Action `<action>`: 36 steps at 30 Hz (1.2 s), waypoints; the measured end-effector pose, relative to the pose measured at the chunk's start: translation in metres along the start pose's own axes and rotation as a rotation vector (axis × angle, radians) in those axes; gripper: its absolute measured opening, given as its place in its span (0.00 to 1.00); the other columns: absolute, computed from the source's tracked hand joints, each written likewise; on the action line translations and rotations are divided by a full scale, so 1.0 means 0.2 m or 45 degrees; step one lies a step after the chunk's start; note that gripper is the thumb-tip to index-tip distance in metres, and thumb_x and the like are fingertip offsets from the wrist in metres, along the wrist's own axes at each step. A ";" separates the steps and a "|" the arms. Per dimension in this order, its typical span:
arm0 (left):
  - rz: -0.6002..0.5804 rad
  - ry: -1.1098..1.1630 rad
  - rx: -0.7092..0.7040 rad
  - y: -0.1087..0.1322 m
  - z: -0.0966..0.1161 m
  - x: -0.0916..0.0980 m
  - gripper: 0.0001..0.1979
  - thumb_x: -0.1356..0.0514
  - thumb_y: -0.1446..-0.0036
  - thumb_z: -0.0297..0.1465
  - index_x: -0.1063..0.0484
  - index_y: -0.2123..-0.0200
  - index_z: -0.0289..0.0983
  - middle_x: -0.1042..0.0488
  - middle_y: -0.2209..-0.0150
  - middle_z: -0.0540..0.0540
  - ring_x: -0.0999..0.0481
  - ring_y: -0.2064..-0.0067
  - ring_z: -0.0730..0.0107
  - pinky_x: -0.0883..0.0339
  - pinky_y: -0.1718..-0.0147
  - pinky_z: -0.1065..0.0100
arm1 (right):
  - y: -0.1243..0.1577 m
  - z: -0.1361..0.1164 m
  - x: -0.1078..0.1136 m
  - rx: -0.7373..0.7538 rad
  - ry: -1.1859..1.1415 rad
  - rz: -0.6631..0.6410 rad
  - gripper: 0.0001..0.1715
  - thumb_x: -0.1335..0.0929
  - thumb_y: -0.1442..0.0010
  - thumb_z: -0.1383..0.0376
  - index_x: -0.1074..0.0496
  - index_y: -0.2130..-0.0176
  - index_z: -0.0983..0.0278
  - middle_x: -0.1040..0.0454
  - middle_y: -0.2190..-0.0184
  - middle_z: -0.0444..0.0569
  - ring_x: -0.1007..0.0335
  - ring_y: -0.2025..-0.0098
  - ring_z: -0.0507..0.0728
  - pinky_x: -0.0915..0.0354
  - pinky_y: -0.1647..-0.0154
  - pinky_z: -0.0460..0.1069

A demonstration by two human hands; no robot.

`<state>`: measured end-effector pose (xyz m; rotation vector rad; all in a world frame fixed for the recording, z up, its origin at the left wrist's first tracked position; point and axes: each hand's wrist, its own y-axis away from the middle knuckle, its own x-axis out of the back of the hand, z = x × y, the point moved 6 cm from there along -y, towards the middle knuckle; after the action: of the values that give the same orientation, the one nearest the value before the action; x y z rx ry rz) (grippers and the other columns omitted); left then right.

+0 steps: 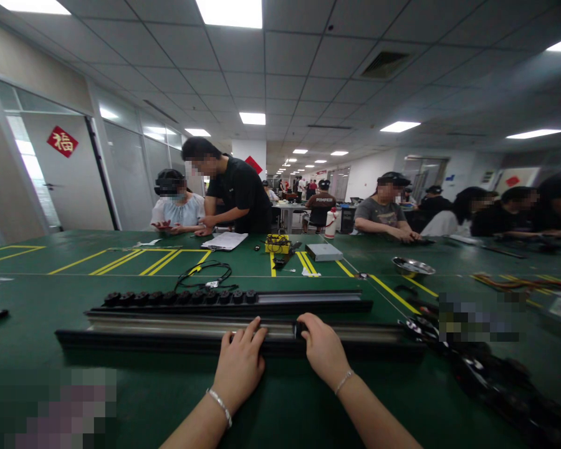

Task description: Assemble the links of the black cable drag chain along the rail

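Note:
A long black and silver rail [168, 330] lies across the green table [75, 293] right in front of me. My left hand [240, 362] rests on its front edge with the fingers stretched flat over the channel. My right hand [324, 348] is beside it, fingers curled around a small black part [300, 329] sitting in the rail's channel. Behind it a second black rail [308, 299] carries a row of several black socket modules [182, 297] along its left half. Both wrists wear thin bracelets.
A black cable [206, 274], a yellow device [277, 244], a grey box [324, 252], papers [225, 241] and a metal bowl [413, 267] lie farther back. Black parts [490, 374] pile at the right. Several people work along the table's far side.

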<state>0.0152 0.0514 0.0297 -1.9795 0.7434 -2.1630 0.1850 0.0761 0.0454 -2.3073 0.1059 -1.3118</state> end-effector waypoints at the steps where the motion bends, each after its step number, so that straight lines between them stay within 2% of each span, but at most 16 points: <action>1: -0.003 -0.002 0.001 0.00 0.00 0.00 0.25 0.50 0.52 0.24 0.38 0.49 0.47 0.41 0.42 0.50 0.35 0.51 0.63 0.49 0.52 0.57 | 0.00 0.00 0.00 0.001 -0.003 0.003 0.18 0.41 0.48 0.75 0.34 0.59 0.61 0.30 0.58 0.46 0.35 0.57 0.54 0.43 0.55 0.48; 8: -0.013 0.007 0.011 0.00 -0.01 -0.01 0.25 0.49 0.52 0.24 0.38 0.49 0.47 0.41 0.41 0.49 0.35 0.51 0.62 0.49 0.52 0.57 | 0.00 0.01 -0.01 -0.029 -0.018 -0.032 0.18 0.41 0.48 0.75 0.34 0.59 0.61 0.31 0.57 0.47 0.36 0.56 0.55 0.44 0.53 0.49; 19: -0.026 0.006 0.016 0.00 0.00 -0.01 0.25 0.49 0.52 0.25 0.38 0.49 0.47 0.41 0.41 0.49 0.35 0.50 0.63 0.49 0.52 0.58 | 0.00 0.01 0.00 -0.013 0.016 -0.017 0.18 0.41 0.48 0.75 0.34 0.58 0.61 0.31 0.57 0.47 0.35 0.56 0.54 0.43 0.54 0.48; 36: 0.023 0.033 -0.004 0.00 -0.01 -0.01 0.25 0.50 0.52 0.24 0.38 0.49 0.47 0.41 0.42 0.50 0.35 0.51 0.63 0.49 0.53 0.56 | 0.00 0.01 0.01 -0.015 -0.014 -0.008 0.18 0.41 0.48 0.75 0.34 0.59 0.61 0.31 0.57 0.47 0.35 0.56 0.55 0.43 0.53 0.49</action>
<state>0.0141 0.0524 0.0273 -1.9421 0.7654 -2.1827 0.1872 0.0760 0.0452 -2.3261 0.1026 -1.3045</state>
